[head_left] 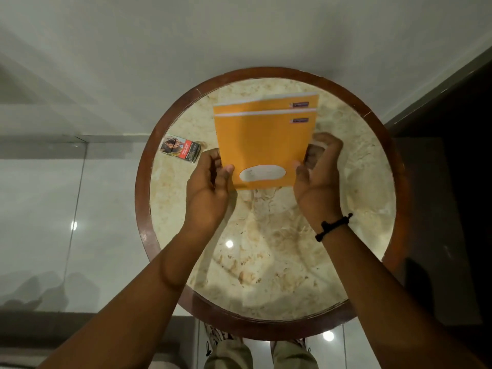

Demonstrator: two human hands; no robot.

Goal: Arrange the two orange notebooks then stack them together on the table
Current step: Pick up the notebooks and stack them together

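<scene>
Two orange notebooks lie overlapped at the far middle of the round marble table [266,249]. The upper notebook [263,145] has a white oval label near its front edge and covers most of the lower notebook [255,105], whose far strip sticks out behind it. My left hand [210,187] grips the upper notebook's front left corner, thumb on the cover. My right hand [316,177] holds its front right edge, fingers curled round the side. Whether the upper notebook is lifted or resting flat on the lower one is unclear.
A small cigarette pack [181,148] lies on the table left of the notebooks, close to my left hand. The table has a raised dark wooden rim [141,209]. White wall stands behind, glossy floor tiles to the left, a dark surface to the right.
</scene>
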